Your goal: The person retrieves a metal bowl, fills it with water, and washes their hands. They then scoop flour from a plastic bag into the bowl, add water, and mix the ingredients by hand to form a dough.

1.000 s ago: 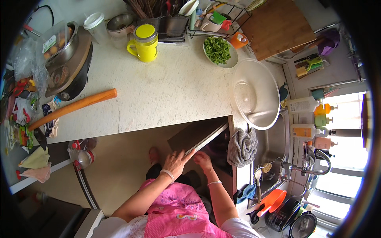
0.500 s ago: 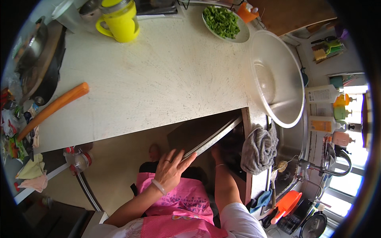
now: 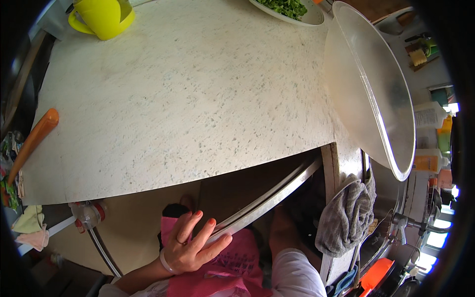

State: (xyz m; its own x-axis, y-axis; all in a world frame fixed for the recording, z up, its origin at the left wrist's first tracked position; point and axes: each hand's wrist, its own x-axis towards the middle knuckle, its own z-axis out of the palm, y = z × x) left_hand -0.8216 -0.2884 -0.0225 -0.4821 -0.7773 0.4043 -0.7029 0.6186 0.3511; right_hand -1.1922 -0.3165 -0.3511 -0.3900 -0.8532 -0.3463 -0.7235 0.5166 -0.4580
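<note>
My left hand (image 3: 190, 247) is at the metal-edged cabinet door (image 3: 274, 198), which stands ajar below the counter. Its fingers are spread, and the ones closest to the door's edge seem to touch it. My right forearm (image 3: 283, 230) reaches down past the door into the dark cabinet opening (image 3: 307, 213). The right hand itself is hidden in there, so its fingers and anything in them cannot be seen. A grey cloth (image 3: 346, 218) hangs beside the opening.
Above lies a speckled white counter (image 3: 188, 109). It holds a large translucent basin (image 3: 381, 94), a plate of chopped greens (image 3: 311, 15), a yellow mug (image 3: 101, 20) and an orange-brown handle (image 3: 34, 141). An orange scoop-like tool (image 3: 376, 274) and a tap (image 3: 420, 222) are at right.
My view has dropped closer to the counter. The left hand's fingers have lifted and spread at the door's edge. My right arm still reaches into the cabinet.
</note>
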